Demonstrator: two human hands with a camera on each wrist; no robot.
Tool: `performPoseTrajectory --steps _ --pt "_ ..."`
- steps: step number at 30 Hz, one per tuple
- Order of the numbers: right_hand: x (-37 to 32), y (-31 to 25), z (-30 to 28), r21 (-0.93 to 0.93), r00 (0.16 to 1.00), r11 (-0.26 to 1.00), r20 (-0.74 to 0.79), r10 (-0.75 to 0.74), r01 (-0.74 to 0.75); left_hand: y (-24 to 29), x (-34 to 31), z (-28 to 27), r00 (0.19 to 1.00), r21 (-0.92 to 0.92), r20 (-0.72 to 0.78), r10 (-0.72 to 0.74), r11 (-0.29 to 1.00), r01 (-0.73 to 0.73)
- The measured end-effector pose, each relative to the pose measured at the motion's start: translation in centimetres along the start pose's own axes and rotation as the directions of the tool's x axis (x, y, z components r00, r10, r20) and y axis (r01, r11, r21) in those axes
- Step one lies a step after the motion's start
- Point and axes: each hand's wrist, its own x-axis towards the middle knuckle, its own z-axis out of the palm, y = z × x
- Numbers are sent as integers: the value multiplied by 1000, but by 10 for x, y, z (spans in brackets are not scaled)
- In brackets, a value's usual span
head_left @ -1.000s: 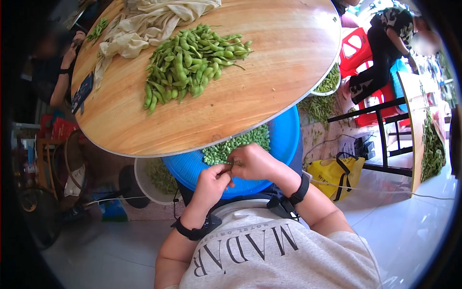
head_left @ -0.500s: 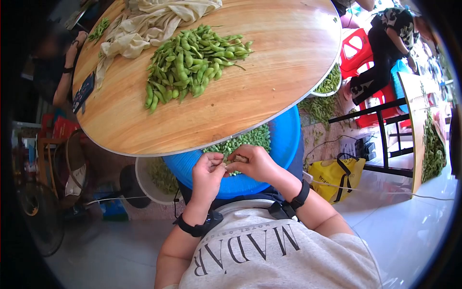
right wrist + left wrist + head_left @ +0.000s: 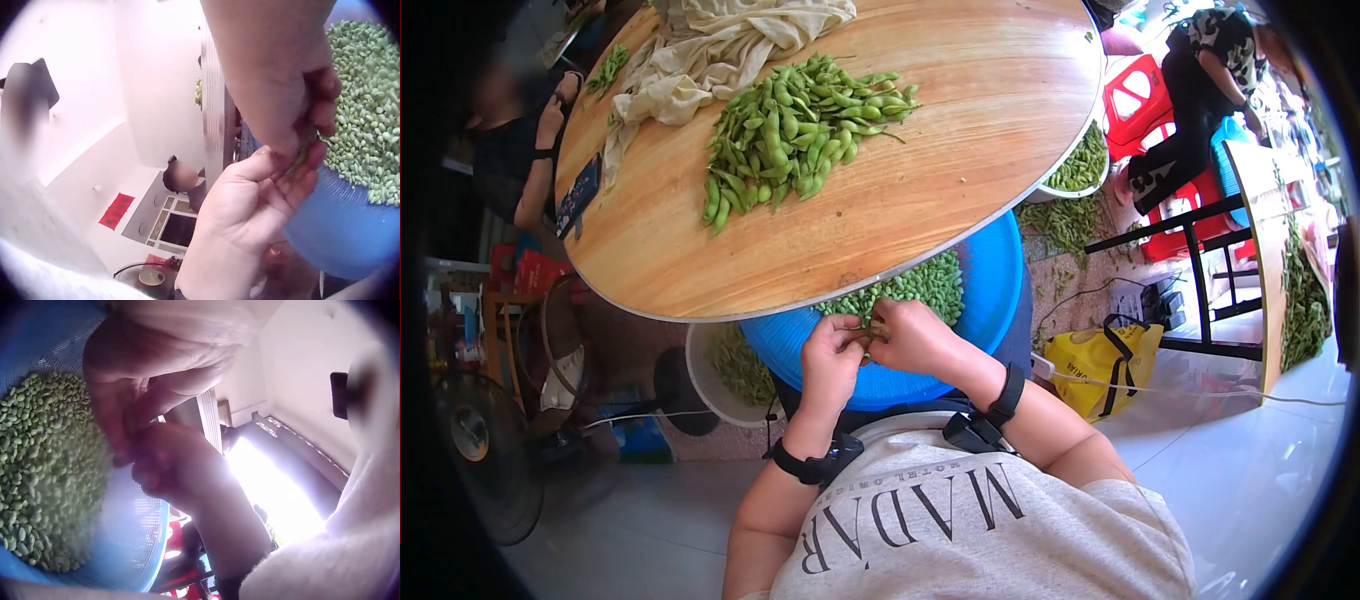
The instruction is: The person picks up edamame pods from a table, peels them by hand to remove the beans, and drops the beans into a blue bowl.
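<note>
Over a blue mesh basket [image 3: 1003,275], my left hand [image 3: 828,362] and right hand [image 3: 915,338] meet fingertip to fingertip. Between them they pinch a green soybean pod [image 3: 302,154], mostly hidden by the fingers. Shelled green beans [image 3: 930,287] fill the basket's middle, just beyond my knuckles. In the left wrist view the beans [image 3: 44,475] lie loose beside both hands. A heap of unshelled soybean pods [image 3: 785,135] rests on the round wooden table [image 3: 920,210] ahead of me.
The table's edge overhangs the basket's far side. A cream cloth [image 3: 730,50] and a dark phone [image 3: 579,195] lie on the tabletop. Beside my lap stand a pale tub [image 3: 710,385] of pods on the left and a yellow bag [image 3: 1105,365] on the right. Other people are at both sides.
Half a second ago a brownish husk showed in my right hand; now a green pod is between the fingertips. My left hand has shifted slightly away from me since a second ago.
</note>
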Motion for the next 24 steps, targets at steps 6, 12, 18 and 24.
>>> performPoseTrajectory --steps 6,12,18,24 --pt "3 34 -5 23 952 997 -297 -69 80 9 -4 3 998 -105 -56 -35 994 29" --pt "-13 -1 -23 574 938 742 195 287 -346 6 -4 7 998 -238 -28 55 969 -60" --pt "-12 1 -8 810 941 485 237 243 -329 17 -21 5 974 286 -43 222 937 -201" --pt "-10 -3 -11 784 925 495 282 255 -375 17 -22 9 933 258 -69 353 910 -325"
